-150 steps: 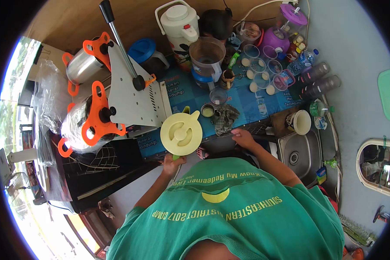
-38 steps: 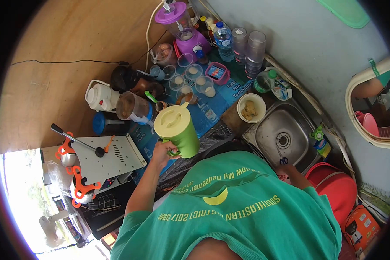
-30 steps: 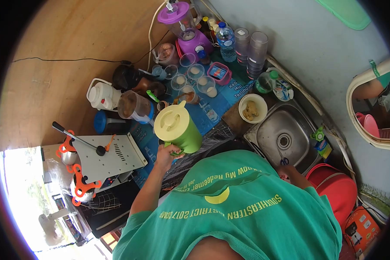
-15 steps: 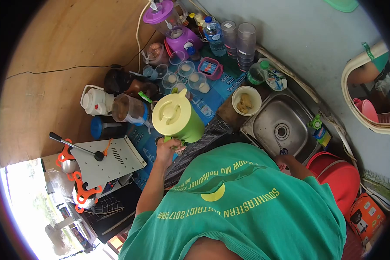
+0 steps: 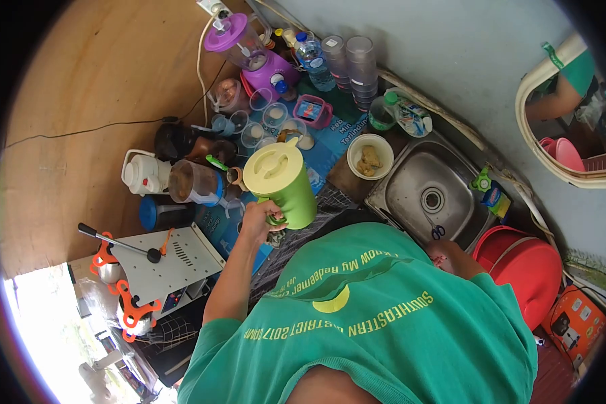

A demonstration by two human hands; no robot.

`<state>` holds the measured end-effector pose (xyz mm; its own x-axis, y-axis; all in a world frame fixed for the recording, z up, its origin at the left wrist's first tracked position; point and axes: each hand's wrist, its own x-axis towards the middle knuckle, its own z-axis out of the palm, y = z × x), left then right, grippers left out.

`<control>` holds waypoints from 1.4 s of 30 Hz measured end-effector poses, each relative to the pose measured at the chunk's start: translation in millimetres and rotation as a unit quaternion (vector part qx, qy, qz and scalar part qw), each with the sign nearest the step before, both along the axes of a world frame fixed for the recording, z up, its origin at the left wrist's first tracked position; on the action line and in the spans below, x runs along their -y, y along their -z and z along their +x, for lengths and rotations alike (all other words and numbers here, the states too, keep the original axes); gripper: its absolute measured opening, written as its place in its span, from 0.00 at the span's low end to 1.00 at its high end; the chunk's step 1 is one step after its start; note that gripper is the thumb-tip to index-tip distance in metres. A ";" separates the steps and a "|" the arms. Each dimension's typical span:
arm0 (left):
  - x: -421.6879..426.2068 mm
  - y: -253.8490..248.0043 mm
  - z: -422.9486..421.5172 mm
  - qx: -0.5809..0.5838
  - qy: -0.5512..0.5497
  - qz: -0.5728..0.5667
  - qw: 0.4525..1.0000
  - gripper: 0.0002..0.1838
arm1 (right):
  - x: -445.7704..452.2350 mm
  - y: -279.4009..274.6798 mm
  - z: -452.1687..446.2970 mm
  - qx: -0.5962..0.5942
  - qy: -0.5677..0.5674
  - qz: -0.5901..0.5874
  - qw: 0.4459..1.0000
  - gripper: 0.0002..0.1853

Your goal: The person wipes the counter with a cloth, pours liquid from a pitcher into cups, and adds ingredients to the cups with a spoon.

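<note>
The green pitcher (image 5: 295, 195) is hanging near the front edge of the surface (image 5: 330, 151), looking roughly upright, its pale yellow lid (image 5: 273, 166) facing up. The left hand (image 5: 262, 214) is carrying it, that grip clamping on the handle. Holding it well is calling for a firm wrist, a level base and a spout pointing clear of the body. The right hand (image 5: 440, 256) is resting by the sink (image 5: 411, 185), near the scissors (image 5: 438, 231); whether its grip is closing on anything, I cannot tell. Beyond the spout, clear cups (image 5: 275, 114) are crowding the surface, partly blocking that side, while a white tub (image 5: 388, 156) is sitting between pitcher and sink.
</note>
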<state>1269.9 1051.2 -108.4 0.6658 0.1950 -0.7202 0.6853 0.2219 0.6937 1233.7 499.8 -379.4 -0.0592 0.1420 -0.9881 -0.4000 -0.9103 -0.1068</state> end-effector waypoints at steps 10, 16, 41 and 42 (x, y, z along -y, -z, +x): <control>-10.2 -1.6 3.3 -0.044 0.012 0.008 0.999 0.04 | 20.2 38.4 -18.0 -0.032 0.023 -0.005 0.999 0.25; -12.1 -11.1 1.9 -0.055 0.001 0.010 0.998 0.04 | -2.5 -12.4 7.1 -0.037 0.025 -0.023 0.999 0.13; -17.5 -9.8 -9.2 -0.063 0.001 0.031 0.998 0.06 | 5.6 34.6 -2.3 -0.169 0.050 -0.017 0.984 0.08; -17.0 -10.2 -10.1 -0.056 0.007 0.032 0.998 0.06 | 5.5 36.2 -2.6 -0.166 0.049 -0.017 0.985 0.08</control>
<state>1259.9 1068.1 -98.2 0.5841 0.2341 -0.7772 0.7624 0.1705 0.6243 1231.1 494.3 -415.7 -0.3675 0.1306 -0.9208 -0.4939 -0.8663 0.0743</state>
